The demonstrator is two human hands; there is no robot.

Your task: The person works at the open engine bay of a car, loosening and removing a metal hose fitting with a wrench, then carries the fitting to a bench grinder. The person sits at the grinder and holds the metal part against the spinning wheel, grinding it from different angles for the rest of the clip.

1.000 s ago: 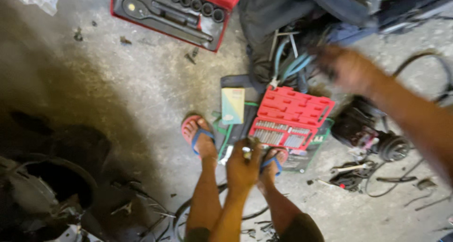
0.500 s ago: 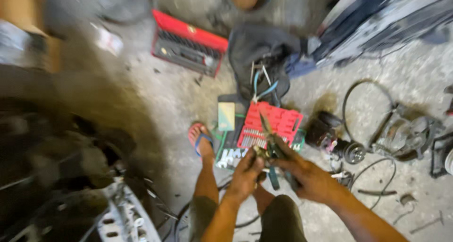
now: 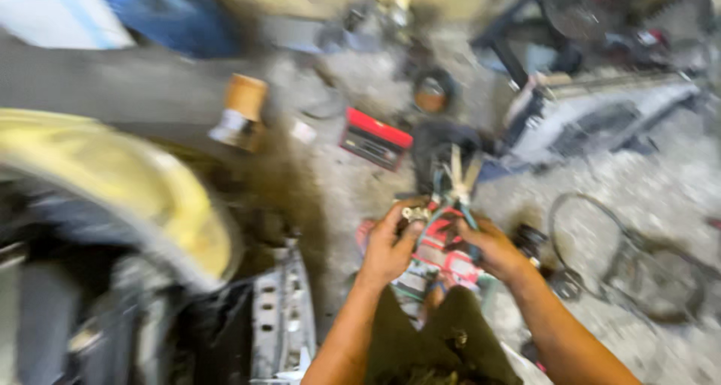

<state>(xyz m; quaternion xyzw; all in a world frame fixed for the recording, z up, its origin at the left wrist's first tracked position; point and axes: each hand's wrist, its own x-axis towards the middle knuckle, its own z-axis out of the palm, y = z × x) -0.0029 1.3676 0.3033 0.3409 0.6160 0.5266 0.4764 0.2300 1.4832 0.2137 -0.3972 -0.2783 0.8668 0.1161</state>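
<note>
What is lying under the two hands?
Under the left hand and right hand lies an open red case on the floor. The hands and blur hide its contents.

A blurred orange-and-white cylindrical container (image 3: 240, 111) stands on the floor, upper left of centre.

Single head cam, steep downward view, close over hands, blurred workshop floor (image 3: 338, 182) beyond.
</note>
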